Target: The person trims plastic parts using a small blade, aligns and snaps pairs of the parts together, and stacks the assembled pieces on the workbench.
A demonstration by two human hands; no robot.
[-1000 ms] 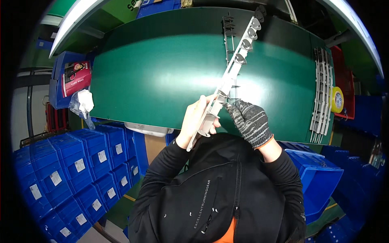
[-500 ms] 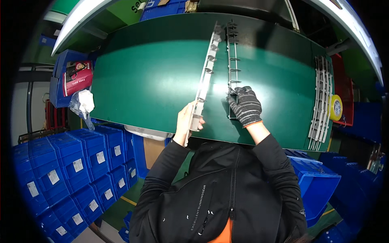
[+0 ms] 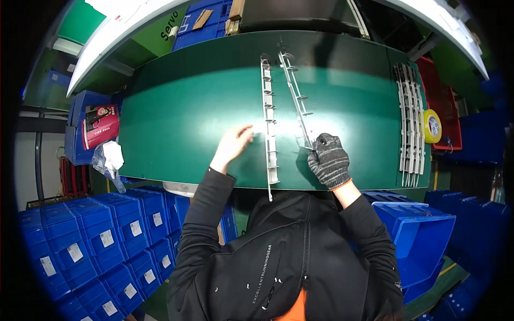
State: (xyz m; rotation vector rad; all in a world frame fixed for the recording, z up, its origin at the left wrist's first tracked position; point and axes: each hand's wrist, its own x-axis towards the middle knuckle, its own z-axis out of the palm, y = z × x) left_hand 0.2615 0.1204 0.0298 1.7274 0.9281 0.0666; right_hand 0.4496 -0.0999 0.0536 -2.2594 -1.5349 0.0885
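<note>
A green worktable [image 3: 182,107] fills the view, ringed by stacked blue bins [image 3: 80,241]. Two long grey plastic strips lie side by side at its middle. The bare left hand [image 3: 233,144] rests open-fingered on the table beside the straight strip [image 3: 269,123], holding nothing. The gloved right hand [image 3: 329,160] pinches the near end of the slanted strip [image 3: 297,96]. A batch of similar strips [image 3: 409,123] sits well apart at the right, so this pair seems unfinished.
</note>
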